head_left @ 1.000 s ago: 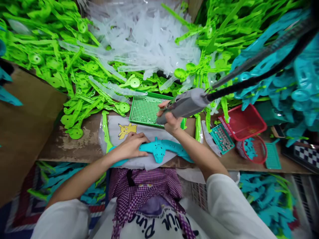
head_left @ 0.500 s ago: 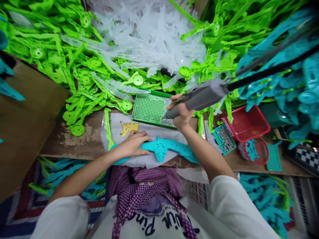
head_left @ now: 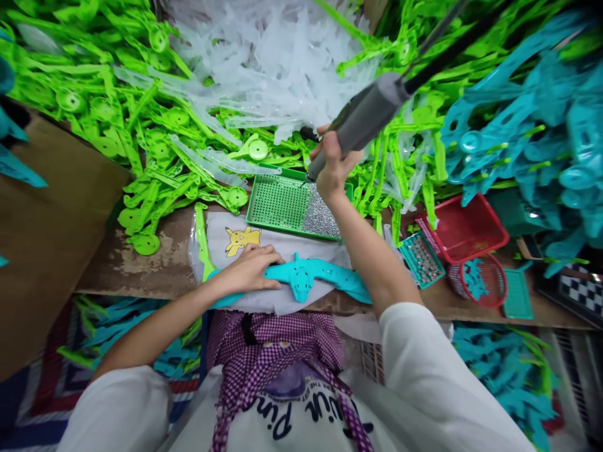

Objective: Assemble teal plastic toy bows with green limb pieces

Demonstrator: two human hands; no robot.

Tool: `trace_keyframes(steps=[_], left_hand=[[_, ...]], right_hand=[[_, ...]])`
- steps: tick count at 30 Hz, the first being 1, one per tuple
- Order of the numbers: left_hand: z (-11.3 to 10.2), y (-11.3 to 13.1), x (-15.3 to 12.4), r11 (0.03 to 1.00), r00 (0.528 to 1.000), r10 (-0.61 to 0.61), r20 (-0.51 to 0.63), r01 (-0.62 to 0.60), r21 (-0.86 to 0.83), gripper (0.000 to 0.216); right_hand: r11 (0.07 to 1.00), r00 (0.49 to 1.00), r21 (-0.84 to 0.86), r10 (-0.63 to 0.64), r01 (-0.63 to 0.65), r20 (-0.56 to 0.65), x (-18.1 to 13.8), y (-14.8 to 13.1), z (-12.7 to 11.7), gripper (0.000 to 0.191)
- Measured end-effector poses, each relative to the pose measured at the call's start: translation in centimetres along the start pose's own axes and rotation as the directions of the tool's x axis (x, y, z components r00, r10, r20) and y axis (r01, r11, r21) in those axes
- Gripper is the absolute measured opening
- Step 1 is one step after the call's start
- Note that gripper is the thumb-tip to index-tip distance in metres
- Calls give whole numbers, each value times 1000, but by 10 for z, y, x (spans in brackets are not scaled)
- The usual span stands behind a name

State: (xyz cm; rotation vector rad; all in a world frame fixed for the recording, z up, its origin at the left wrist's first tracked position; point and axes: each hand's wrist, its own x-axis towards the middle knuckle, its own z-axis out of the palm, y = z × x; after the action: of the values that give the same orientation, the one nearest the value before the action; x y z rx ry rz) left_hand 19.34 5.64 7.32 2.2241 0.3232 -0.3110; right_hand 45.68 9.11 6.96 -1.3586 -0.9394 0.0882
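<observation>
Right grip, head view: wrapped round grey driver, tip above green perforated tray, small metal pieces at tray's right end. Left grip: half curled, thumb near side, holding teal part left of its middle. Part lies on grey cloth on tabletop.

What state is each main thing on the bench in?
Turquoise part: lying on the cloth, gripped by the left hand.
Grey tool: tilted, gripped by the right hand, tip toward the green tray.
Green tray: partly covered with small metal pieces.
Cloth: spread under the turquoise part.
Round red basket: partly filled with turquoise pieces.
</observation>
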Motion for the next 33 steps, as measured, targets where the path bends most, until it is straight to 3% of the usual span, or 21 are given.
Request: trace_keyframes(steps=[7, 12, 18, 21, 24, 29, 33], left_hand=[[-2, 1, -1, 1000, 1000, -10, 23, 10, -28, 46], [-1, 0, -1, 999, 1000, -11, 14, 11, -30, 45], [-2, 0, 0, 1000, 1000, -11, 19, 11, -17, 44], [-1, -3, 1, 1000, 1000, -3, 6, 3, -1, 45], [-1, -6, 3, 1000, 1000, -3, -1, 3, 14, 47], [-1, -8, 5, 1000, 1000, -3, 5, 3, 24, 45], [-3, -7, 6, 1000, 1000, -2, -6, 2, 29, 44]], right_hand=[[1000, 1000, -13, 25, -26, -5, 10, 31, 8, 50], [1000, 998, -15, 29, -28, 50, 8, 31, 8, 51], [998, 997, 33, 59, -57, -46, 16, 14, 4, 61], [997, 995, 11, 75, -74, -63, 18, -14, -21, 64], [998, 989, 8, 63, -62, -130, 3, -55, -68, 66], [998, 987, 51, 36, -28, -158, -69, -117, -145, 48], [992, 987, 13, 127, -126, -99, -116, -135, -175, 45]])
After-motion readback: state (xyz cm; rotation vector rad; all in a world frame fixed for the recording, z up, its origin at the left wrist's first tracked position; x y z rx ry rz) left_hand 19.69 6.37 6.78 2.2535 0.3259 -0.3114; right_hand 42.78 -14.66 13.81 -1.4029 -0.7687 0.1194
